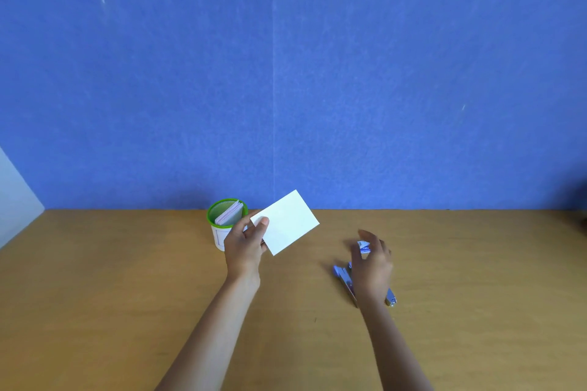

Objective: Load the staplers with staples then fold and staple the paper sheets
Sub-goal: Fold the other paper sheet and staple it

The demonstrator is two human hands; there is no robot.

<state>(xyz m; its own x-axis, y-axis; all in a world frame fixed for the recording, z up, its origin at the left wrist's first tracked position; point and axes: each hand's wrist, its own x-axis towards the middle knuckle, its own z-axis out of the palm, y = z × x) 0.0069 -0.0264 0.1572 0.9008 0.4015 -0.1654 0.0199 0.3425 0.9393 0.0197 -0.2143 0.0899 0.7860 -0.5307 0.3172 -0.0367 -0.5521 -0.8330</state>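
My left hand (246,243) pinches a white folded paper sheet (287,222) by its left corner and holds it tilted above the wooden table (127,279). My right hand (371,263) hovers with relaxed, spread fingers over the blue staplers (343,278), which lie on the table partly hidden under the hand; a metal end (391,300) shows to its right. A small blue-and-white staple box (363,246) sits just beyond my right fingers. Whether the right hand touches anything I cannot tell.
A green-rimmed mesh cup (222,225) holding several folded sheets stands behind my left hand near the table's back edge. A blue wall (286,73) rises directly behind the table. A white panel (12,194) borders the far left.
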